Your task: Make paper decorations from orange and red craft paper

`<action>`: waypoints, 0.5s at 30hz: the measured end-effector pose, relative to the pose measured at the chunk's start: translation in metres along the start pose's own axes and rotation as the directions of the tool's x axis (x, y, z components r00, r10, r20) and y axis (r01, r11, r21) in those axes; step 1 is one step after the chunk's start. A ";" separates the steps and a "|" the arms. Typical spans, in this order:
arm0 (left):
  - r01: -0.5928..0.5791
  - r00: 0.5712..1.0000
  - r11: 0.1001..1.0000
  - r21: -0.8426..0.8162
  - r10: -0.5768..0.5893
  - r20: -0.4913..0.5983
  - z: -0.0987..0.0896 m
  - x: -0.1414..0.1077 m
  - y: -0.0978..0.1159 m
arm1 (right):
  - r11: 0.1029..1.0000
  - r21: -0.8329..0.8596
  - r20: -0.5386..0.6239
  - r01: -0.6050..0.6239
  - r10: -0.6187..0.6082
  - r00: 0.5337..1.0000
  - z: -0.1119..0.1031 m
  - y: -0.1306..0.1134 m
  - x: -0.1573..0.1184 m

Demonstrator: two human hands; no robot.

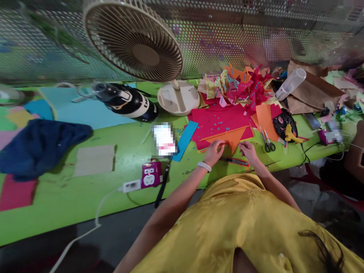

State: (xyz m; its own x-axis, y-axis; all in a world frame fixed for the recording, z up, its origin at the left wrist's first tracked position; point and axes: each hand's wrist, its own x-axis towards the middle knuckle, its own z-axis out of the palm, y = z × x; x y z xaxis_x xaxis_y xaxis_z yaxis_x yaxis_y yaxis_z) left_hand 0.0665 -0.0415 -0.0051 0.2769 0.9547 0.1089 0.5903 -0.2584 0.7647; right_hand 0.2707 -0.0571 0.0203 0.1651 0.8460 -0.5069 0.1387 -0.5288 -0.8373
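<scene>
A folded orange paper piece (pixel 233 139), its point turned toward me, rests on a stack of red paper (pixel 209 123). My left hand (pixel 215 152), with a white band at the wrist, pinches the left side of the orange paper. At the paper's right side, my right hand (pixel 248 150) has its thumb and fingers closed together; whatever is between them is too small to make out. Just below my hands lies a dark cutter-like tool (pixel 234 161) with an orange edge. Scissors with dark handles (pixel 267 142) are to the right of my right hand.
Behind the red stack is a heap of cut paper (pixel 239 85). A fan (pixel 175 99), a black bottle (pixel 127 102), a phone (pixel 164 139) and a purple socket block (pixel 151 174) are on the left. A yellow glue gun (pixel 291 133) lies right; another person's arm (pixel 357 151) shows far right.
</scene>
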 end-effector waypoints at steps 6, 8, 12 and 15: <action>0.159 0.983 0.969 -0.188 -0.173 -0.059 -0.009 0.003 -0.003 | 0.721 -0.579 0.026 0.382 -0.451 0.892 -0.019 -0.002 -0.007; 0.201 0.974 0.952 -0.230 -0.220 -0.060 -0.013 0.003 -0.004 | 0.497 -0.713 0.187 0.495 -0.546 0.817 -0.016 -0.002 -0.010; 0.222 0.967 0.948 -0.228 -0.244 -0.075 -0.023 0.004 -0.003 | 0.303 -0.780 0.330 0.548 -0.544 0.771 -0.003 -0.005 -0.006; 0.214 0.968 0.953 -0.213 -0.236 -0.086 -0.028 0.005 -0.002 | 0.274 -0.769 0.363 0.577 -0.556 0.748 0.003 -0.009 0.003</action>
State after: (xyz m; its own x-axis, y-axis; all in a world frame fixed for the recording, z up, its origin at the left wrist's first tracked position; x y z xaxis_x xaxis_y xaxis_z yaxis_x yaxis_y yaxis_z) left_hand 0.0454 -0.0320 0.0113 0.0628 0.9978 -0.0205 0.4606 -0.0108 0.8876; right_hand 0.2667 -0.0498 0.0253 -0.3078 0.9514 0.0120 0.8845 0.2908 -0.3648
